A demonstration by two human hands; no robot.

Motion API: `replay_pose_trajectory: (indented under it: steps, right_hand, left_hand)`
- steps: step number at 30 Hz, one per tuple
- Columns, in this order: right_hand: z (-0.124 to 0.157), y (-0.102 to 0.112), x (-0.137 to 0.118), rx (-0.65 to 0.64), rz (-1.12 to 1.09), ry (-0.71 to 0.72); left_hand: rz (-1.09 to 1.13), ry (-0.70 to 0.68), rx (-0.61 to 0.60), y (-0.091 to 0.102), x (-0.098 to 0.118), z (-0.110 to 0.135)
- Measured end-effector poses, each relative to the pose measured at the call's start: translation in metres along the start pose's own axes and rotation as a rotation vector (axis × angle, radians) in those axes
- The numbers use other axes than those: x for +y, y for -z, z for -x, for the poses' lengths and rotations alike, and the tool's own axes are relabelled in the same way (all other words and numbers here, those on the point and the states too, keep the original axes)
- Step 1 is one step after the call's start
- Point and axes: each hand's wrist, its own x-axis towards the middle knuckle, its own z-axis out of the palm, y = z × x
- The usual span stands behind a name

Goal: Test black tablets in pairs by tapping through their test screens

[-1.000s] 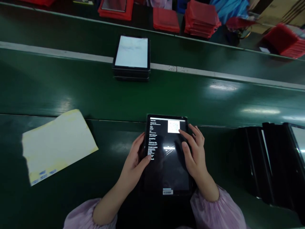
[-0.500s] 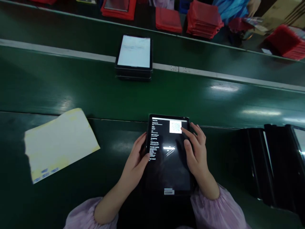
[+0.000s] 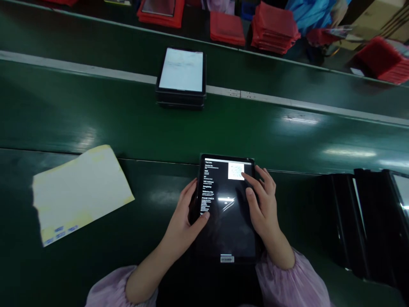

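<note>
A black tablet lies in front of me, its lit screen showing lines of white text and a square code near the top right. Wrapped around its left edge is my left hand, the thumb resting on the glass beside the last text lines. My right hand is over the right edge with fingers apart. Its index fingertip is at the lower right corner of the code, and the thumb hovers over or touches the screen; I cannot tell which. A small barcode label sits at the tablet's bottom edge.
A stack of tablets with a bright top screen stands on the green belt ahead. Left lies a worn pale sheet. Several black tablets lean at the right. Red pouches line the far bench, near another person's blue sleeve.
My left thumb has slid inward and slightly down across the screen. My right hand stays almost in place, its index finger shifted slightly left and down.
</note>
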Motion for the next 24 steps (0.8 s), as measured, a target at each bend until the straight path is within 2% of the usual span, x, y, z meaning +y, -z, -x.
replay_pose_trajectory:
  steps: [9,18,21,24]
  right_hand:
    - [0.000,0.000,-0.001,-0.008,-0.005,0.004]
    - [-0.002,0.005,0.000,-0.031,-0.018,0.007]
    - [-0.008,0.009,-0.008,-0.023,0.040,0.054]
    - [-0.016,0.013,-0.021,-0.047,0.106,0.178]
  left_hand:
    - [0.030,-0.013,0.016,0.001,0.003,-0.001]
    - [-0.224,-0.037,0.037,-0.007,0.000,0.002]
    - [-0.145,-0.045,-0.009,-0.007,-0.002,0.004]
    - [0.003,-0.040,-0.017,-0.005,-0.004,0.005]
